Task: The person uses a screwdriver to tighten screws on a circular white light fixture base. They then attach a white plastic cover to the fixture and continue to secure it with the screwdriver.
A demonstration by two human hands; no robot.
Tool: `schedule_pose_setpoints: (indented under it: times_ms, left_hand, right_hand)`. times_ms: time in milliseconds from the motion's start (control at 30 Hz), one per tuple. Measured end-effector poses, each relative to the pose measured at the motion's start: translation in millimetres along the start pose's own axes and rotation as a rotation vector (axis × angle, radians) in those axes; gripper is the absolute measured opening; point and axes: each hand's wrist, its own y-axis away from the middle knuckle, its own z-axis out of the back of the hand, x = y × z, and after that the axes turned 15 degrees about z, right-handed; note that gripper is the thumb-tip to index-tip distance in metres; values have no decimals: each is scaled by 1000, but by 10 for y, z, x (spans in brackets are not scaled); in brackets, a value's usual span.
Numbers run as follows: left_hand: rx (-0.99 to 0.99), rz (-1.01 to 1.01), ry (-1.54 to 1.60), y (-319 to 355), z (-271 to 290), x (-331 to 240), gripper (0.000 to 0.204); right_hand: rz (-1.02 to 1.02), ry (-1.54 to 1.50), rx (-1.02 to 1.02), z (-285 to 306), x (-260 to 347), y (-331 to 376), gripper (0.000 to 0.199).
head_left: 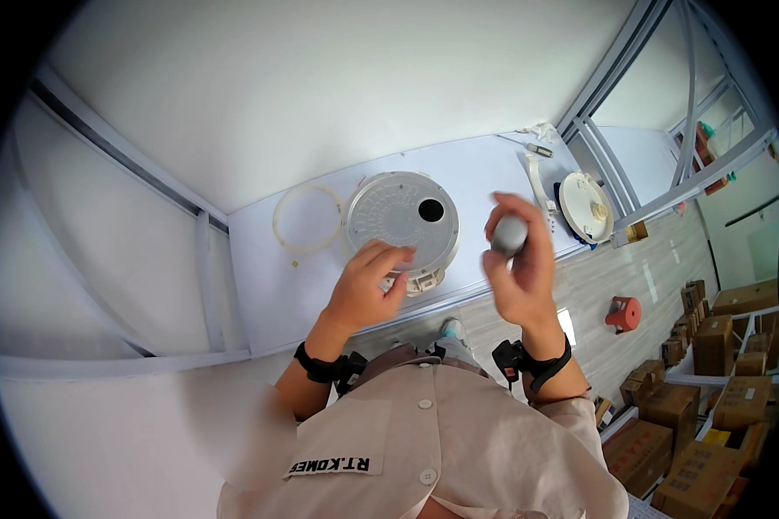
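A round grey appliance body [389, 216] with a dark circular hole and a pale rim lies on the white worktable before me. My left hand [371, 283] hovers over or rests on its near left edge, fingers loosely bent and thumb apart, with nothing visible in them. To the right of the disc, my right hand [524, 264] is raised and wrapped round a grey round-ended cylindrical tool [510, 233]. The tool is seen end-on, so its exact kind cannot be made out. At the disc's near edge sits a cream latch-like part [424, 283].
A thin cream ring [277, 227] lies left of the disc. On the right are a round cream cover [577, 208], a curved white strip [537, 180] and a screwdriver [538, 150]. Frame posts flank the white worktable [268, 294]. A red stool [623, 314] and cardboard boxes [671, 411] stand lower right.
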Motion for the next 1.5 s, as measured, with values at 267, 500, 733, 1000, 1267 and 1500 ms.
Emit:
schedule_pose_setpoints:
  times_ms: [267, 500, 733, 1000, 1267, 1500]
  left_hand:
    - [-95, -21, -180, -27, 394, 286, 32]
    - [5, 79, -273, 6, 511, 344, 22]
    - [0, 50, -303, 80, 505, 332, 23]
    - [22, -48, -302, 126, 334, 204, 23]
    - [-18, -99, -350, 170, 124, 145, 21]
    - [24, -52, -426, 34, 35, -73, 13]
  right_hand:
    - [-49, 377, 485, -332, -321, 630, 45]
    - [-43, 491, 477, -444, -451, 737, 42]
    - [-54, 492, 415, -384, -490, 728, 36]
    - [-237, 515, 350, -73, -575, 713, 34]
    - [-316, 601, 222, -22, -769, 651, 40]
    - [-254, 728, 86, 23, -939, 615, 33]
